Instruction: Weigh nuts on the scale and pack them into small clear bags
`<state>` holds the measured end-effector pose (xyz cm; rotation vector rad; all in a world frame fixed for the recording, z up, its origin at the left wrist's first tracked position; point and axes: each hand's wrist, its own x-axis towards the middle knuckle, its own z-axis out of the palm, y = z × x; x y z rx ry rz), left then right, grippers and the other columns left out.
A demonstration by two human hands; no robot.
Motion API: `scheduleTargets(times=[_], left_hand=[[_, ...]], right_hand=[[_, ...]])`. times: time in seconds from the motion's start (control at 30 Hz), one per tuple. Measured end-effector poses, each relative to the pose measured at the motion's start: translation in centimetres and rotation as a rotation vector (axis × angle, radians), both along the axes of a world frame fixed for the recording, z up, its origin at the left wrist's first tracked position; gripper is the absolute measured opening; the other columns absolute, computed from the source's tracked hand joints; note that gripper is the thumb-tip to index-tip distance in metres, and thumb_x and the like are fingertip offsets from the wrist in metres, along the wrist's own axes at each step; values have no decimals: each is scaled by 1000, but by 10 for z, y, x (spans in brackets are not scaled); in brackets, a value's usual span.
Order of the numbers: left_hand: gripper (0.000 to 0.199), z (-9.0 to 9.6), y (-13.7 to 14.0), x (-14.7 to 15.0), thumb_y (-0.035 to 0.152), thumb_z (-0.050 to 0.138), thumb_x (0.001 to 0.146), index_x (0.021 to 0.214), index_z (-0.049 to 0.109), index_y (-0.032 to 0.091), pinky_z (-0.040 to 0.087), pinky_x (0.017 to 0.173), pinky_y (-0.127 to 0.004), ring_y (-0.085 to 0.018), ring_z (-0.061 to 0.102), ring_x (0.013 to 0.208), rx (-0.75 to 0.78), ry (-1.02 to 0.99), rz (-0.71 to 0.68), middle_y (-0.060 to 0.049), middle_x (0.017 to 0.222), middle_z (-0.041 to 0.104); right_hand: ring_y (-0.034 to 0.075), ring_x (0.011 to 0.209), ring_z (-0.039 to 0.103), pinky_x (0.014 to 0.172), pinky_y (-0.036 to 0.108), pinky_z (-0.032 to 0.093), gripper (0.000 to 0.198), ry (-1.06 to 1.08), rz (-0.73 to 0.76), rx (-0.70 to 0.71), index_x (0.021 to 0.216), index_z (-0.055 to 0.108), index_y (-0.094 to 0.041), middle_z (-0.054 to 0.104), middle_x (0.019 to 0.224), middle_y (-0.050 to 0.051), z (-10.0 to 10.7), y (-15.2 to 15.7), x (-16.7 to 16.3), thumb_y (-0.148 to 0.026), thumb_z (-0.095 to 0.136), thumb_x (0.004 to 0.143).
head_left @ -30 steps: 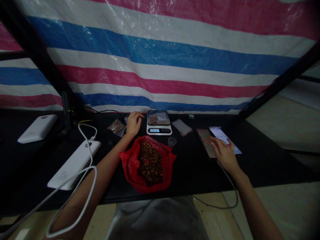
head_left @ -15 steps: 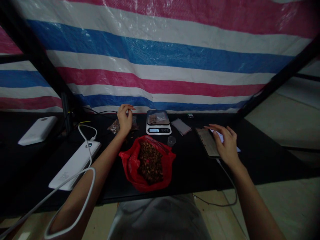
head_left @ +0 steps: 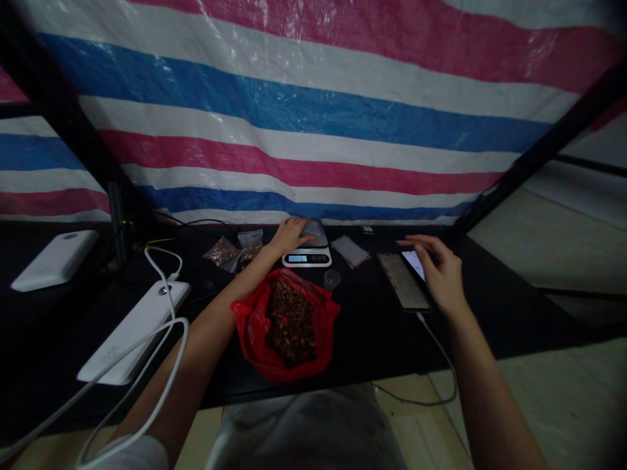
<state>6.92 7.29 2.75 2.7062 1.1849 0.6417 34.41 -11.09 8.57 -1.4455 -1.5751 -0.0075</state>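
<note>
My left hand [head_left: 290, 236] reaches over the pan of a small white kitchen scale [head_left: 307, 260], thumb and fingers apart. A small clear plastic bag [head_left: 311, 228] lies on that pan, partly covered by the hand; whether the fingers touch it I cannot tell. My right hand [head_left: 439, 271] hovers at a phone with a lit white screen [head_left: 414, 262], fingers spread and bent, holding nothing. Beside it lies a second phone [head_left: 402, 281] with a cable plugged in. In front of the scale stands an open red plastic bag [head_left: 245, 333] full of brown bits.
Filled small bags [head_left: 222, 252] lie left of the scale. A stack of flat clear bags [head_left: 350, 251] and a small clear cup [head_left: 332, 280] are to its right. White power banks [head_left: 134, 333] and a looping white cable [head_left: 182, 346] occupy the left side, the cable crossing near my left arm.
My left hand has moved right from above the filled bags to the scale pan. My right hand has lifted slightly and shifted, showing more of the lit phone. The view has turned a little.
</note>
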Motion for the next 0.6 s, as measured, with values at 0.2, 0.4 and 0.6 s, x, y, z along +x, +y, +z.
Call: scheduleTargets(times=[0.2,0.4,0.6], left_hand=[[40,3,-2,-2,34,61,79,114,56,15,40,91,-34,-23,58,102,-55,-303,-59,-9,111,63],[40,11,-34,-12,35,62,78,113,56,16,42,88,-30,-20,58,100,19,-546,-103,-8,109,63],[43,5,-73,-35,35,61,79,118,52,19,39,90,-35,-22,55,102,116,-427,-7,-7,112,61]], right_hand=[[21,95,62,88,38,43,22,74,82,-93,97,63,-22,69,93,4,-7,6,-10,-36,48,87],[16,73,62,69,30,46,32,259,325,-251,114,53,-23,69,87,2,-22,28,-62,-39,48,87],[16,72,63,71,28,43,22,85,472,-282,104,59,-25,69,75,-2,-32,61,-131,-34,51,86]])
